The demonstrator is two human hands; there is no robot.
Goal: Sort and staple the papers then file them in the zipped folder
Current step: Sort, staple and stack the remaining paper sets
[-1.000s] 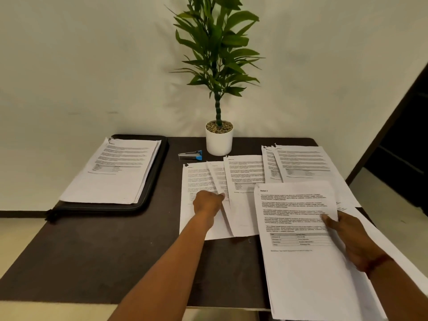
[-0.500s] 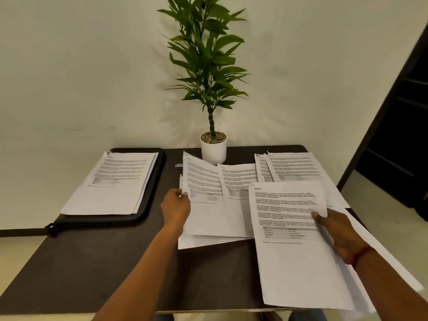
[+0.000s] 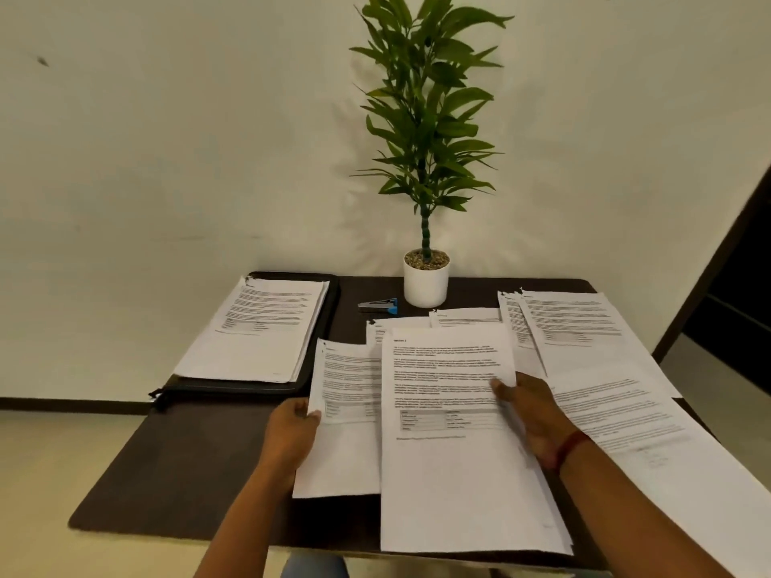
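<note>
My left hand (image 3: 292, 435) grips the left edge of a printed sheet (image 3: 342, 419) lifted off the table's middle. My right hand (image 3: 530, 415) holds a thicker set of printed pages (image 3: 454, 452), thumb on top, overlapping the left sheet. More stapled papers (image 3: 467, 317) lie beneath them. A black zipped folder (image 3: 329, 327) lies open at the far left with a paper stack (image 3: 263, 327) on it. A blue and silver stapler (image 3: 379, 305) sits by the plant pot.
A potted plant in a white pot (image 3: 425, 281) stands at the back centre. More paper piles (image 3: 575, 327) cover the right side, and one sheet (image 3: 626, 415) lies under my right forearm. The dark table (image 3: 175, 460) ends close to me; a dark doorway is right.
My left hand has lifted a sheet from the middle pile and drawn it toward me. My right hand has brought its pages leftward over the middle papers, uncovering a sheet at the right.
</note>
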